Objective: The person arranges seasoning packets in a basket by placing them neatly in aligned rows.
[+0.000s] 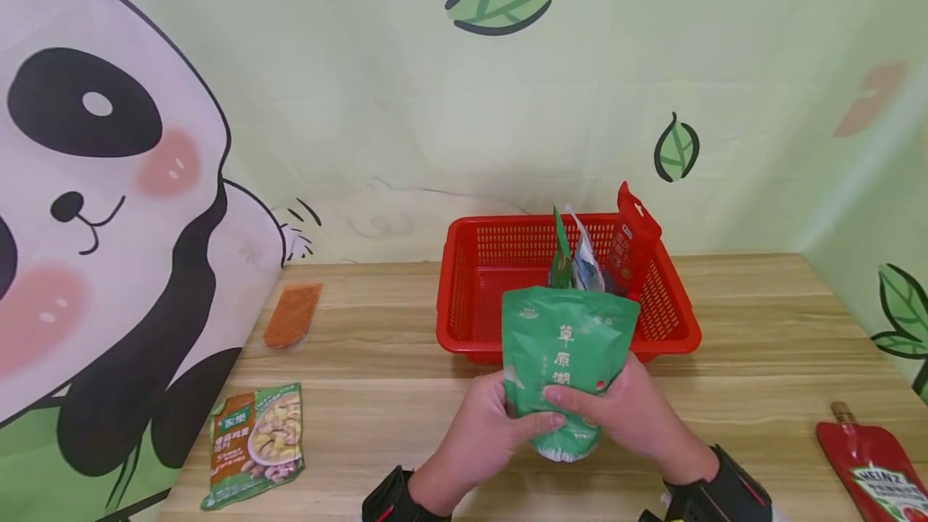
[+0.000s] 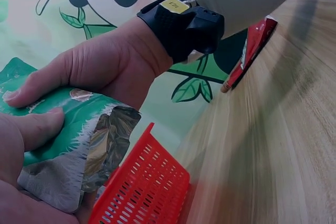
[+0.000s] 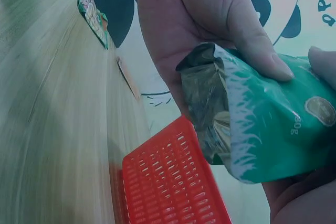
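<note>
A green stand-up pouch (image 1: 558, 329) with white Chinese lettering is held upright in front of the red basket. My left hand (image 1: 482, 425) grips its lower left side, thumb across the front. On the lower right side my right hand (image 1: 638, 413) grips it too, its thumb also on the front. Both wrist views show the pouch's silvery gusseted bottom (image 2: 107, 140) and the thumbs pressed on the green face (image 3: 278, 124). Fingers behind the pouch are mostly hidden in the head view. The red plastic basket (image 1: 464, 288) holds several packets standing at its right side, including a red one (image 1: 631, 244).
On the left of the wooden table (image 1: 362, 441) lie a flat orange packet (image 1: 292, 315) and a green-and-brown food packet (image 1: 256, 445). A red Heinz ketchup pouch (image 1: 873, 470) lies at the right edge. Behind the table hangs a printed panda cloth (image 1: 362, 103).
</note>
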A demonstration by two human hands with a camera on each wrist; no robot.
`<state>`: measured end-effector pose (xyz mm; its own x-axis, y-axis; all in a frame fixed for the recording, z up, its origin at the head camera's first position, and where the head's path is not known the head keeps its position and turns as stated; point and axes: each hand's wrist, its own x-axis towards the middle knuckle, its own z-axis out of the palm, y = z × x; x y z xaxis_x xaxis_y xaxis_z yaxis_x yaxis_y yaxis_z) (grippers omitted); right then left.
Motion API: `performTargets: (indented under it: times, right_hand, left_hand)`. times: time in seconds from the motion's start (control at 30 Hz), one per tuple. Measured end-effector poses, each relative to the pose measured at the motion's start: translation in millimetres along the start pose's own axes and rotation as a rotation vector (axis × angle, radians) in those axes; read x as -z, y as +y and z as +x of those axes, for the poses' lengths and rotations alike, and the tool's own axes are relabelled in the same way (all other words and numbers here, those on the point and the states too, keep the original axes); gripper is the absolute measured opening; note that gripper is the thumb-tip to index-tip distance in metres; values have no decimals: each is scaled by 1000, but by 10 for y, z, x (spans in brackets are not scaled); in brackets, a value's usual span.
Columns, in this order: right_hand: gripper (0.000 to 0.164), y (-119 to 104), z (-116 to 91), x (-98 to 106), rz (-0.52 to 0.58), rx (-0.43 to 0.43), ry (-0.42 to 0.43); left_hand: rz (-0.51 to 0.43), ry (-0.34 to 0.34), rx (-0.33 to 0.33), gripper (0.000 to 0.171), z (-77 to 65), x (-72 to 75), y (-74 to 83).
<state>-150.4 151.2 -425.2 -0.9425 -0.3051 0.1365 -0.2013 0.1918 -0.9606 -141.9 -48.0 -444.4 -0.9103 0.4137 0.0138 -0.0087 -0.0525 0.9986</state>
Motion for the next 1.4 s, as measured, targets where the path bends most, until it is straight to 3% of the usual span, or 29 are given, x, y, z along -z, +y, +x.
performTargets:
  times: [0.2,0.4,0.57,0.67,0.77,0.93,1.03,1.17,1.27,1.4]
  right_hand:
    - [65,-50,-12,-25,-17,31,47]
    - [69,-124,-21,-24,-52,-53,107]
    - [68,-189,-4,-8,-72,-66,171]
    - [68,-216,15,3,-61,-73,200]
    - [68,-233,31,-9,-53,-102,226]
    - [66,-241,39,-82,-11,-106,263]
    - [58,-236,26,-136,3,-70,290]
    - [49,-220,27,-207,-33,4,331]
    - [45,-204,38,-249,-68,52,364]
    - [26,-160,2,-274,-134,135,406]
  left_hand:
    - [5,26,-18,38,1,-10,2]
    - [24,30,-2,44,10,52,37]
    - [135,131,-28,49,11,144,124]
    - [226,206,-115,50,7,165,188]
    - [355,297,-249,50,-13,139,266]
    - [804,462,-549,53,-44,27,440]
    - [1062,522,-660,53,-50,-84,561]
    - [1203,528,-622,52,-56,-263,689]
    - [1200,510,-542,59,-55,-373,747]
    - [1136,458,-397,85,-35,-471,812]
